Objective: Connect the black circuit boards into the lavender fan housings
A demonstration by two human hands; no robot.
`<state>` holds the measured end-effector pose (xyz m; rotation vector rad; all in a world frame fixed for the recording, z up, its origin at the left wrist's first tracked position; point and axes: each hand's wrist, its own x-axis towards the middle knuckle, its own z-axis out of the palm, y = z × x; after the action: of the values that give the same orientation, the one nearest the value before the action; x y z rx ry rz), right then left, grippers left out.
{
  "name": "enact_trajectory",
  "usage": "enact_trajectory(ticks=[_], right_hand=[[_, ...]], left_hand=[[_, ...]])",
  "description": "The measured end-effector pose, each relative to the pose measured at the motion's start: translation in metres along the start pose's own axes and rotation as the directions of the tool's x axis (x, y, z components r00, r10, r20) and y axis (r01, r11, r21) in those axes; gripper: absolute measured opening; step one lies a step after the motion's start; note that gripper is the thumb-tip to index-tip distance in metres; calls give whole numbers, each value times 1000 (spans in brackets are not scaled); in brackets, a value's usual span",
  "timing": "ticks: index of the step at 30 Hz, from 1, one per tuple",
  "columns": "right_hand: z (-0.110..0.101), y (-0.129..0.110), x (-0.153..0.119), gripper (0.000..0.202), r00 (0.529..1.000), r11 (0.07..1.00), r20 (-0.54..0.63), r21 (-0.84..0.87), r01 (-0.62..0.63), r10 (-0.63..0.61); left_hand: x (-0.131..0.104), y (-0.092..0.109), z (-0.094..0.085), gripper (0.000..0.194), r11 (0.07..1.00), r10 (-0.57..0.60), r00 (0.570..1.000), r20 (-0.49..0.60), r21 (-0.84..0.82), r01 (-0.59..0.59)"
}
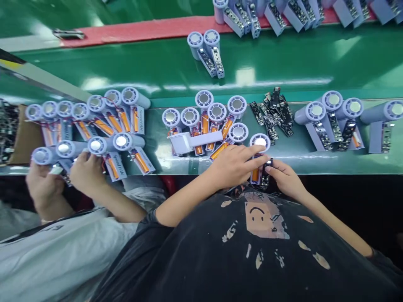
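In front of my chest is a lilac handheld fan (260, 142), its round head up and its opened handle toward me, with an orange battery showing inside. My left hand (231, 165) grips this fan from the left, fingers over its head and handle. At the handle's right side my right hand (286, 178) pinches a black circuit board (266, 173) between thumb and finger. Whether the board sits fully in the handle cannot be made out. A loose pile of circuit boards (277, 111) lies just beyond the fan.
Several opened fans (217, 112) with batteries lie left of my hands, a lilac cover piece (201, 140) on top. Fans with boards (333, 102) stand at right. Beyond run a green belt (141, 63) and red strip (151, 30). At left, a co-worker's hands (88, 172) handle another fan.
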<state>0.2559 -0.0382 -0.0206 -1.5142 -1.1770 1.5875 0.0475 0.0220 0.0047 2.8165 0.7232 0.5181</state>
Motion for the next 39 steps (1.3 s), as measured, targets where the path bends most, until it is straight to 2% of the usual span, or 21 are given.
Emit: enact_trajectory(ticks=[2,5,10,12,15,19,22,25,28,33,35,39], right_hand=[[-1,4,1,31,1000,993,1,112,-23,23],[2,4,1,29,998,978,41,205,-47,39],[7,-2,-1,31,993,963,106,255,-84,59],[6,-2,-3,30,992,971,116,230,-73,47],[1,-2,-6,29,988,982,152,183,-45,17],[-8,-3,-8,30,968,988,249,139,-71,34],[-11,0,-7,32,948,977,307,159,-139,85],[-10,5,-5,33,940,946,309,235,-223,144],[-8,9,-2,32,935,904,312,332,-271,166],[-6,8,2,30,941,912,320,342,-225,112],[-7,6,3,28,943,937,324,300,-180,77],[-10,4,4,26,948,966,319,242,-95,13]], left_hand=[[-10,-1,-10,31,999,-10,998,-63,-47,7],[-18,-1,-9,25,991,-70,992,-104,-124,57],[-4,9,13,38,936,-264,963,61,-224,271],[4,15,19,40,923,-285,951,123,-231,307],[12,19,26,29,932,-303,942,143,-162,324],[15,21,31,11,950,-304,948,93,-44,309],[13,20,34,15,961,-277,961,20,7,277],[8,18,36,15,972,-227,971,-72,37,230],[3,16,35,15,977,-203,963,-177,27,211],[-3,13,32,16,978,-208,935,-286,-33,208],[-4,13,31,16,975,-219,936,-275,-44,216],[-2,11,32,13,949,-314,924,-216,-100,299]])
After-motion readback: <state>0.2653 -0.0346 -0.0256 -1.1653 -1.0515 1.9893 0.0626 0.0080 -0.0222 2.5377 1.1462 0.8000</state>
